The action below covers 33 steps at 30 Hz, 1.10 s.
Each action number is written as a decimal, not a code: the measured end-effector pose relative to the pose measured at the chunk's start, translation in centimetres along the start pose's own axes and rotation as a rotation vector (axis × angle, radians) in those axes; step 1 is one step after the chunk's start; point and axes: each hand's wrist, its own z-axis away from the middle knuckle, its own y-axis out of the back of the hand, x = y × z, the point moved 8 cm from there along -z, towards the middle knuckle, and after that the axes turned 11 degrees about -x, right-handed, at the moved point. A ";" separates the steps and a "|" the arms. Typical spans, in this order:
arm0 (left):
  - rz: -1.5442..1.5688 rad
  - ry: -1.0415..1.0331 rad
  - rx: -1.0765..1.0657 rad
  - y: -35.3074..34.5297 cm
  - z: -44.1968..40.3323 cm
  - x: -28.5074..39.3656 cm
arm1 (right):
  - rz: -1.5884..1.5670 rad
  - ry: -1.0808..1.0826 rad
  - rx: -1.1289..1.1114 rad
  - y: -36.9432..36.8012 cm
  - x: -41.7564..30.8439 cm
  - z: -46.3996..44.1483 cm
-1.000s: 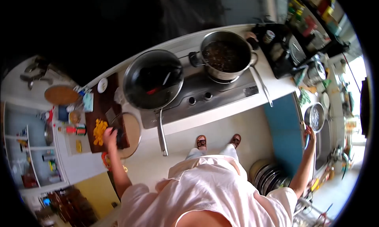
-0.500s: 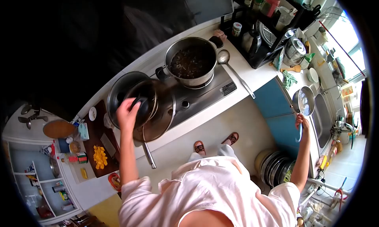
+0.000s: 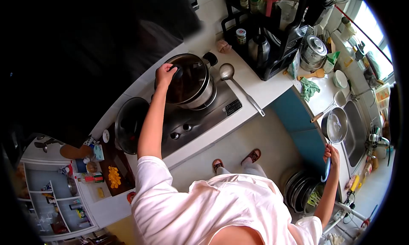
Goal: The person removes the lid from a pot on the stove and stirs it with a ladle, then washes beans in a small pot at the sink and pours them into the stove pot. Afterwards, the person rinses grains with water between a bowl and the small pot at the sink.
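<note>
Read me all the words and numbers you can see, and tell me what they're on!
No words or numbers are clear enough to read.
Black label on the stove: pale marks, too small.
Jar on the black rack: its label is too small.
Green-and-white packet by the steel pot: too blurred.

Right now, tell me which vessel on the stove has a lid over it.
The steel pot: your left hand holds its lid by the knob. The wok beside it is uncovered.
</note>
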 end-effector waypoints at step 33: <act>-0.121 -0.393 0.136 -25.7 3.9 21.7 | -0.172 0.169 0.222 18.0 -6.3 5.7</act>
